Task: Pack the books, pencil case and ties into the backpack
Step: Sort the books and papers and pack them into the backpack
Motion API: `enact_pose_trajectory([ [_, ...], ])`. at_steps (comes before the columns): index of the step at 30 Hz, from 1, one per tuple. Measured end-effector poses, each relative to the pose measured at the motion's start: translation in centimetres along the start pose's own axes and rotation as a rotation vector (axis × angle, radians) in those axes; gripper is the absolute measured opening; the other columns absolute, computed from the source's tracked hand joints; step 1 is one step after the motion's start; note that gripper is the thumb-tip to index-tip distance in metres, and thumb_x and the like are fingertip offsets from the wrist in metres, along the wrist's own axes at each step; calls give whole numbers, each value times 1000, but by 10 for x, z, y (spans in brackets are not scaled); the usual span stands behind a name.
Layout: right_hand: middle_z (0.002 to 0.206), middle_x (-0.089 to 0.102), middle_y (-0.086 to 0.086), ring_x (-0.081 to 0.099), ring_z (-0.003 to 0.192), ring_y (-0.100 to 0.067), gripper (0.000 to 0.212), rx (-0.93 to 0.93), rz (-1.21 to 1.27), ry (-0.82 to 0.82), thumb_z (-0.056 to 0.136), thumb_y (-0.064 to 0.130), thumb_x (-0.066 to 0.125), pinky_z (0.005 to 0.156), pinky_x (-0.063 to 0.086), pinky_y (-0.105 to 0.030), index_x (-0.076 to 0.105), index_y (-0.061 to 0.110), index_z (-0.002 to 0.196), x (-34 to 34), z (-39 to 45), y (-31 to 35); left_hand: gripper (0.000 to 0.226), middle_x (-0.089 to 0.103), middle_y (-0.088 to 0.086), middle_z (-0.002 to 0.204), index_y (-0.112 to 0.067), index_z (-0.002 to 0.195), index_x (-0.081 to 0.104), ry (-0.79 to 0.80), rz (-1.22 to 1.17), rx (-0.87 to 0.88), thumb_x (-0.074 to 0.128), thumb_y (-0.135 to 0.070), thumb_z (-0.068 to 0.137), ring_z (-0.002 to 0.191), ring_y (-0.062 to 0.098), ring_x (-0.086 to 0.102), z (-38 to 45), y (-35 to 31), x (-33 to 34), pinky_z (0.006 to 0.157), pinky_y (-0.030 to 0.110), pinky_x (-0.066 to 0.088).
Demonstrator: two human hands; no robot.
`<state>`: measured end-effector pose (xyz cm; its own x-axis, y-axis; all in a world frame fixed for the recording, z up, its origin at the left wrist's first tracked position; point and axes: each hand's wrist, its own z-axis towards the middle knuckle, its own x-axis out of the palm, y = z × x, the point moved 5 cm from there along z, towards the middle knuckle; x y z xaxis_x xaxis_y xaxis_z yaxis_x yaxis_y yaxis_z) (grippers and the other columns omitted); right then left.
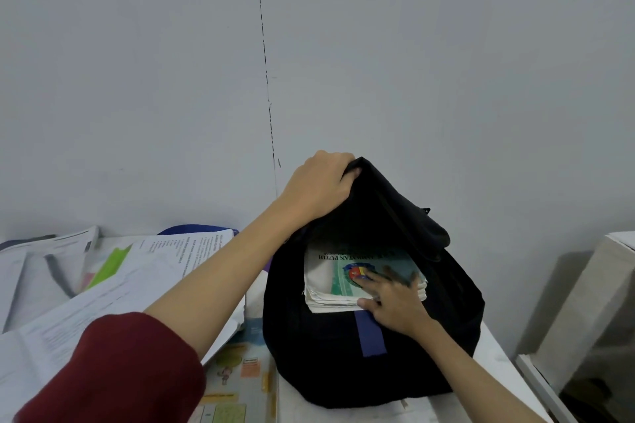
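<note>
Left hand (318,187) grips the bag (374,330) top flap, fingers curled round the fabric, holding it open. Right hand (395,306) rests on the books (330,280), fingers spread flat on the cover, thumb at the stack's edge. Books sit inside the bag opening. Bag stands on the table (498,364), loose papers (103,292) to its left.

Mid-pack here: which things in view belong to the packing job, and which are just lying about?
Job:
black backpack, top held open by left hand
books in its mouth, right hand on them

Lying about:
loose printed papers
colourful book on table
white cabinet
</note>
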<state>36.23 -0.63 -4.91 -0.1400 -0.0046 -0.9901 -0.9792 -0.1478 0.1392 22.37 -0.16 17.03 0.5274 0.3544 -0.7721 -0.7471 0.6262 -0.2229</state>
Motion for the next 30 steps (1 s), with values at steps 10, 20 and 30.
enact_pose_trajectory([
  [10,82,63,-6,51,81,-20,14,-345,168,-1141,77,19,60,72,40,-32,71,9,79,-69,-62,89,25,62,3,87,-7,94,64,343,-196,-408,52,-28,94,87,22,57,-54,85,43,70,29,45],
  [20,81,61,-1,50,80,-17,20,-446,292,-826,79,25,51,78,34,-31,67,13,79,-37,-34,232,16,71,-3,96,-23,104,65,253,-513,-900,57,-29,92,93,15,66,-249,207,-33,77,27,52],
  [30,126,52,1,40,120,-20,36,-638,275,-1,95,40,44,97,28,-34,55,18,121,59,-22,434,50,46,12,139,-11,135,44,121,2,-1203,51,-38,94,125,28,45,-456,346,-159,97,32,34],
])
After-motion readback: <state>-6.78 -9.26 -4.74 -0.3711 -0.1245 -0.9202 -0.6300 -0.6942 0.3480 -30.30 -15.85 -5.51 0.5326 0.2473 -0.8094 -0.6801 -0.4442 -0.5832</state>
